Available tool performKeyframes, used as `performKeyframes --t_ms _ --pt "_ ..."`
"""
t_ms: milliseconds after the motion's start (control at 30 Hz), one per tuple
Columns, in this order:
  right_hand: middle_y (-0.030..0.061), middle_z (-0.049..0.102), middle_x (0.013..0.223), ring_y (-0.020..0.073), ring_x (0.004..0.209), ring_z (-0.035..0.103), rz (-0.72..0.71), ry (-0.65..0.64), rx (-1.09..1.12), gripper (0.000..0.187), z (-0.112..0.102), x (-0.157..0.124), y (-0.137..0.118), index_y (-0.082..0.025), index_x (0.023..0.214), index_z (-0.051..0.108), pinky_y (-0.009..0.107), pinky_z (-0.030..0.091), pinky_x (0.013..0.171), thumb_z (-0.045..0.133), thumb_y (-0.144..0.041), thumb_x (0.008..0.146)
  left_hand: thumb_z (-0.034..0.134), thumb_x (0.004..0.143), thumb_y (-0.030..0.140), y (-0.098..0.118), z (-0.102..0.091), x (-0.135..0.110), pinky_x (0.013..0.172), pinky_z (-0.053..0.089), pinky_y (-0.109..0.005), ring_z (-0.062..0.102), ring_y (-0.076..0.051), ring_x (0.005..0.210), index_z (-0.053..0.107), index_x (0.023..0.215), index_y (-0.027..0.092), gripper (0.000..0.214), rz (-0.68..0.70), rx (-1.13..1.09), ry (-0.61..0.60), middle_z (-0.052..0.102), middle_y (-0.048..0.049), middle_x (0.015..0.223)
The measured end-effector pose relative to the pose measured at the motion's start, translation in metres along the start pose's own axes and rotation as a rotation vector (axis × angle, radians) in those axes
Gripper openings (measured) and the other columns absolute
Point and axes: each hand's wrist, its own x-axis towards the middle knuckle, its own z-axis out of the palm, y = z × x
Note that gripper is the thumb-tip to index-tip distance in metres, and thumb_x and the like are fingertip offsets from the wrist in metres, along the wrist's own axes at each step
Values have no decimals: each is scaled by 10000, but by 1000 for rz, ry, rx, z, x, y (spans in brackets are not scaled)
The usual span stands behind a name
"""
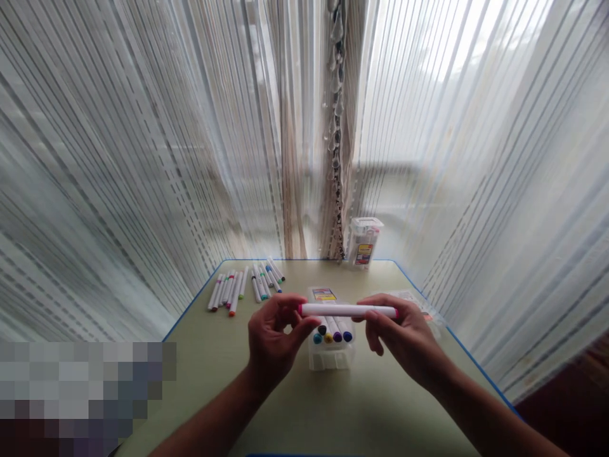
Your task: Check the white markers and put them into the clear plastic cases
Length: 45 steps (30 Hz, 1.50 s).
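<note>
A white marker with pink ends (337, 310) is held level above the table, in front of me. My left hand (278, 333) curls round its left end, index finger at the tip and thumb just below. My right hand (397, 324) pinches the marker near its right end between thumb and fingers. Below and behind it lies a clear plastic case (330, 360) with several markers (337, 336) inside, their ends black, teal, yellow, purple and blue. The held marker hides part of this case.
Several white markers (228, 292) lie in a group at the table's left, with another bunch (266, 279) beside them. A clear lidded box (365, 244) stands at the back right. Clear plastic packaging (431, 324) rests near the right edge. String curtains (214, 127) hang behind the blue-edged table (204, 368).
</note>
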Motion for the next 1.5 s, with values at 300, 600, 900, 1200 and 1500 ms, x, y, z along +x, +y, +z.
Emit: performKeyframes --t_ms 300,600,900,1200,1500 --pt "66 687 682 84 405 494 35 -3 111 216 -3 3 2 -133 819 756 203 365 357 798 -341 781 814 754 176 3 6 -2 522 490 -158 591 -72 547 663 978 162 270 12 -30 9 682 0 722" --pt "32 669 670 118 453 550 -184 41 -94 137 -18 -2 7 -177 925 714 225 413 412 749 -280 842 767 810 277 -3 2 -2 525 458 -187 543 -79 550 635 974 151 245 -15 -1 -16 634 -3 724" --pt "13 600 545 152 429 552 -517 177 -473 129 -35 -10 -9 -193 793 695 248 401 372 715 -308 847 574 945 335 -12 -2 -3 469 368 -192 451 -78 511 630 965 163 181 -63 -32 14 622 -11 726" --pt "-10 669 668 150 498 607 -822 288 -944 102 -19 -22 -14 -269 786 658 269 476 488 676 -175 821 559 945 309 -13 -1 -4 488 407 -210 496 -91 512 629 974 162 165 -17 53 -40 633 -24 709" --pt "-27 694 670 139 487 616 -961 243 -1209 127 -13 -24 -10 -268 803 626 280 473 532 688 -159 821 548 946 246 -8 -1 -3 501 416 -202 520 -90 530 619 978 167 110 7 66 -65 635 -17 711"
